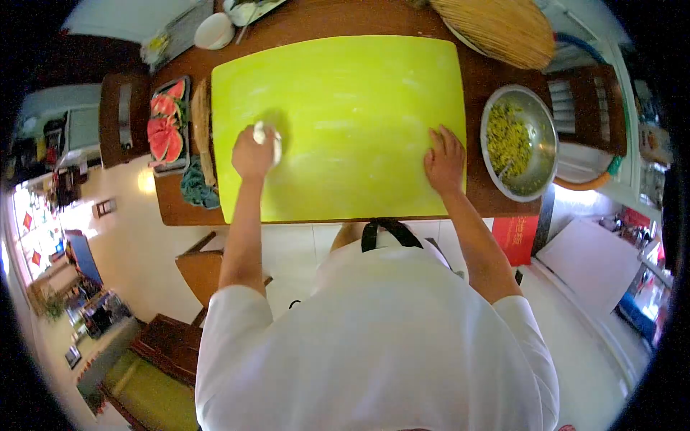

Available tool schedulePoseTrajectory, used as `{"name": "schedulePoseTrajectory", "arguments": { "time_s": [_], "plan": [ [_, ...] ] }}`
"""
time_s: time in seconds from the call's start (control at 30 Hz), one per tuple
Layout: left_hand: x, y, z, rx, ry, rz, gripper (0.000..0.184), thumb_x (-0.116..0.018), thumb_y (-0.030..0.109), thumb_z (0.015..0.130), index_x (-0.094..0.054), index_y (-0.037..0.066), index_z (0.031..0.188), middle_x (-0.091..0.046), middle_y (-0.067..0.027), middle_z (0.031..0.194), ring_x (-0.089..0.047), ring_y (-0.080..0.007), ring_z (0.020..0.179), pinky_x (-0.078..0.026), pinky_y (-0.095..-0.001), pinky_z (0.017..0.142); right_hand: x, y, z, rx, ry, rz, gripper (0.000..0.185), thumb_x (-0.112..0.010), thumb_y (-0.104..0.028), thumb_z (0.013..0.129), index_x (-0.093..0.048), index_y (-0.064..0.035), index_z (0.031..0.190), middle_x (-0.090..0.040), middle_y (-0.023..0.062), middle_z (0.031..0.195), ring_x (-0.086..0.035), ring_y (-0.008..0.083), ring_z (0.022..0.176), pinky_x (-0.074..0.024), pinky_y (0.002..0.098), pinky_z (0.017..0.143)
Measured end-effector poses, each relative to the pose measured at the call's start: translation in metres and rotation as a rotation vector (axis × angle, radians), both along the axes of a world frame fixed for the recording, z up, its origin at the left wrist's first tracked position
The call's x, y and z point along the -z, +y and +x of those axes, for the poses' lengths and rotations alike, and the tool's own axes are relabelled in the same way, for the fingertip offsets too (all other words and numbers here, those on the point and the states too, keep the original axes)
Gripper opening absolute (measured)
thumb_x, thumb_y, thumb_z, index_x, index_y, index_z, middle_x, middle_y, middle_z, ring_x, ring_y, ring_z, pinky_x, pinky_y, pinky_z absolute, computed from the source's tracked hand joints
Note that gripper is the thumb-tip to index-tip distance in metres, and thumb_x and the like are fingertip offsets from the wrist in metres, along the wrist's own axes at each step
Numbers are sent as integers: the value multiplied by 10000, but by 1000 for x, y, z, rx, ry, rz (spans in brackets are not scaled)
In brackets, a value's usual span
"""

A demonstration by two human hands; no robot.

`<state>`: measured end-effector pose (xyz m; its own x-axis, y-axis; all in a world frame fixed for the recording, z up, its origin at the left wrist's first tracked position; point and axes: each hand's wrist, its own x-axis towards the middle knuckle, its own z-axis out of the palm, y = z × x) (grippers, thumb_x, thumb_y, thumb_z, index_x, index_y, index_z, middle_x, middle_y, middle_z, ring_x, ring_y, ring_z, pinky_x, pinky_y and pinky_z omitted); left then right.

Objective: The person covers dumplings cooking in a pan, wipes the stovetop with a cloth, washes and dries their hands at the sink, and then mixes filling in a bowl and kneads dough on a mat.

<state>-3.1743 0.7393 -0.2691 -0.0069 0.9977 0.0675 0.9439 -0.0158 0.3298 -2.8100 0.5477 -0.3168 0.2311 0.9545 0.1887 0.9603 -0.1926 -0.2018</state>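
Note:
My left hand (254, 152) is closed around a white lump of dough (267, 135) on the left part of a lime-green mat (359, 93). Only part of the lump shows past my fingers. Pale, flour-like smears mark the mat. Near its right edge my right hand (445, 161) lies flat with fingers somewhat apart, holding nothing. Beyond that edge stands a steel bowl (540, 172) with a chopped yellow-green filling (507, 140) and a utensil handle inside. A wooden rolling pin (202, 133) lies along the mat's left edge.
Left of the rolling pin sit a tray of watermelon slices (165, 133) and a crumpled green cloth (198, 185). A white bowl (214, 31) is at the back left; a round straw-coloured lid (503, 29) is at the back right. Wooden chairs (593, 108) flank the brown table (330, 16).

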Motion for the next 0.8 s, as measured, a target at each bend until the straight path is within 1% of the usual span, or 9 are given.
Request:
{"name": "schedulePoseTrajectory", "arguments": {
  "time_s": [0.07,0.13,0.2,0.23,0.3,0.4,0.43,0.57,0.8],
  "plan": [
    [-21,-49,41,196,-159,111,310,-692,339,744,-641,100,935,-636,-128,892,-604,-310,827,-495,-425,729,1,-4,-2,11,14,-39,471,-529,-166,803,-476,-107,1267,-425,134,1325,-398,343,1217,-314,493,1025],
    [-13,-94,78,423,-246,248,312,-736,305,694,-623,117,916,-613,-101,910,-566,-313,867,-474,-436,777,1,-1,1,-4,35,18,465,-525,-178,803,-481,-113,1261,-430,133,1324,-405,344,1208,-315,493,1023],
    [-3,-126,112,673,-213,204,274,-719,322,721,-641,155,923,-607,-88,970,-559,-314,944,-445,-457,804,3,-1,1,7,35,29,465,-526,-186,801,-483,-112,1258,-429,132,1324,-405,345,1208,-316,498,1018],
    [-1,-140,123,683,-212,201,274,-719,322,721,-641,155,923,-607,-88,970,-559,-314,944,-445,-457,804,-1,-1,0,7,58,26,465,-527,-181,800,-484,-112,1258,-430,132,1323,-405,345,1208,-317,499,1015],
    [3,-158,138,871,-145,355,268,-731,321,671,-634,167,866,-588,-58,978,-543,-300,929,-435,-465,770,-3,-1,-1,23,80,19,465,-528,-177,799,-484,-112,1257,-430,131,1321,-404,346,1207,-319,500,1012],
    [26,-142,151,845,-93,243,255,-733,330,637,-622,162,794,-575,-49,921,-534,-283,866,-431,-466,713,-2,-2,-1,31,100,6,457,-529,-178,807,-483,-111,1257,-426,126,1329,-405,349,1205,-315,499,1012],
    [27,-129,160,866,-109,283,234,-727,330,633,-604,156,730,-572,-56,904,-537,-276,810,-440,-463,623,-3,-3,-1,29,82,-2,451,-527,-180,815,-479,-102,1257,-426,124,1329,-404,345,1206,-310,495,1017],
    [15,-97,190,943,8,67,243,-694,375,665,-637,157,755,-600,-91,847,-583,-289,733,-467,-451,532,2,-4,4,25,187,-6,402,-473,-156,894,-442,-76,1287,-397,110,1338,-356,322,1238,-298,469,1034],
    [4,-71,238,831,234,-207,335,-594,445,771,-664,122,828,-646,-136,806,-634,-314,772,-504,-445,607,9,-8,4,74,232,58,405,-491,-162,867,-462,-49,1255,-432,123,1320,-395,333,1214,-296,461,1036]
  ]
}}
